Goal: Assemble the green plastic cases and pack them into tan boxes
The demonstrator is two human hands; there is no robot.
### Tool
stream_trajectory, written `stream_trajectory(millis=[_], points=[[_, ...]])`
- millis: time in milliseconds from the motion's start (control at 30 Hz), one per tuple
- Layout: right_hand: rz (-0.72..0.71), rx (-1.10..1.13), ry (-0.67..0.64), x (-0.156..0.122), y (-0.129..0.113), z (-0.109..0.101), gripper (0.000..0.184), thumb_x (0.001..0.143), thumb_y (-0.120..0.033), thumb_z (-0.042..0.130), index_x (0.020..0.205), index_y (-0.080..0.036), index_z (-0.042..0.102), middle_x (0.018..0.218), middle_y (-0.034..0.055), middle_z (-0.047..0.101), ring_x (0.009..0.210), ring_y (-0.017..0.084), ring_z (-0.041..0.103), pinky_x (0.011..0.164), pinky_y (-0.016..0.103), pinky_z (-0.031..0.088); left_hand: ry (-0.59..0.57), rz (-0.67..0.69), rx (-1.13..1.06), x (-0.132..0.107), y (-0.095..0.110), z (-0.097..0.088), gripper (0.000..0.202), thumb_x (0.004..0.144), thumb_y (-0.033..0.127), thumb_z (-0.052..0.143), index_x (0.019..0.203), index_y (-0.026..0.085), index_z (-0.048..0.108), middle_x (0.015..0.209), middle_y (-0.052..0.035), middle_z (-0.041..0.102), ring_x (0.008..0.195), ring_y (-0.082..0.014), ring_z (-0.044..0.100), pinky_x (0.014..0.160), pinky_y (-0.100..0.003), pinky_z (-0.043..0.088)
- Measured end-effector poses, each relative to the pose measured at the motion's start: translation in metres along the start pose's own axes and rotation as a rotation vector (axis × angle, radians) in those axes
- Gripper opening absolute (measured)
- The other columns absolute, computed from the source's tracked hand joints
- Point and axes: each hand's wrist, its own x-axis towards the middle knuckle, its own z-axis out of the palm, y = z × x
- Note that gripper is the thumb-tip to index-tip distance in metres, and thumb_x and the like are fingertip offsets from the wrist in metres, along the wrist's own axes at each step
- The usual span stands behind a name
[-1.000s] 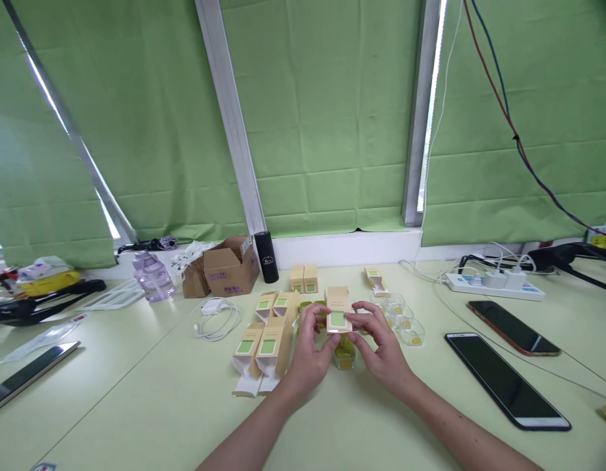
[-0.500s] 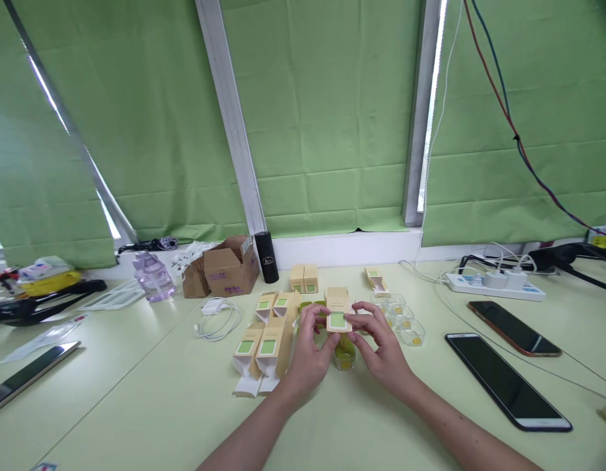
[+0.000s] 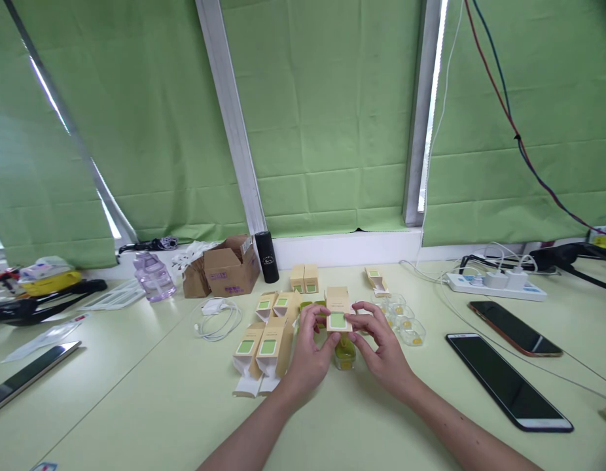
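Note:
Both my hands hold one small tan carton with a green label [image 3: 338, 310] above the table's middle. My left hand [image 3: 309, 351] pinches its left side and my right hand [image 3: 381, 347] pinches its right side. Just below the carton a small green jar [image 3: 345, 354] stands on the table between my hands. To the left lie several more tan cartons with green labels [image 3: 264, 348], some with flaps open. Small clear containers with yellow dots [image 3: 406, 324] sit to the right of my hands.
A brown cardboard box [image 3: 228, 268], a black cylinder [image 3: 266, 256], a purple bottle [image 3: 153, 276] and a white cable [image 3: 215, 318] stand at the back left. Two phones [image 3: 508, 379] and a power strip [image 3: 494, 284] lie right. Another phone [image 3: 25, 374] lies far left.

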Motion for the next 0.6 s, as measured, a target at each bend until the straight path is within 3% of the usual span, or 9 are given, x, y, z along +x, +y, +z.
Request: stream_trajectory(millis=[267,467,600], points=[[-0.015,-0.079,-0.025,-0.0007,-0.0063,-0.0008,0.035,0.102,-0.04,0.063,0.136,-0.033,0.068,0.152,0.0123,0.045,0.146,0.034,0.047,0.114,0.052,0.053,-0.013,0.107,0.014,-0.0005,0.0017,-0.0038,0.044,0.1,0.045,0.064,0.137,0.027,0.048,0.142,-0.0118,0.052,0.13,-0.0282,0.056,0.112,-0.046,0.046],[-0.026,-0.099,-0.088,-0.0042,-0.008,0.0001,0.038,0.104,-0.038,0.06,0.141,-0.037,0.065,0.17,0.0069,0.031,0.145,0.032,0.051,0.118,0.053,0.05,0.021,0.14,0.112,-0.0016,0.0054,-0.0046,0.045,0.103,0.043,0.06,0.143,0.029,0.047,0.147,-0.012,0.05,0.14,-0.0297,0.049,0.118,-0.049,0.043],[-0.087,-0.166,-0.121,-0.0074,-0.0068,0.0003,0.044,0.104,-0.032,0.059,0.148,-0.037,0.06,0.172,0.0062,0.03,0.154,0.034,0.042,0.122,0.056,0.045,0.012,0.144,0.14,-0.003,0.0027,-0.0043,0.049,0.104,0.043,0.058,0.148,0.03,0.043,0.153,-0.0127,0.047,0.144,-0.0312,0.046,0.12,-0.052,0.04]])
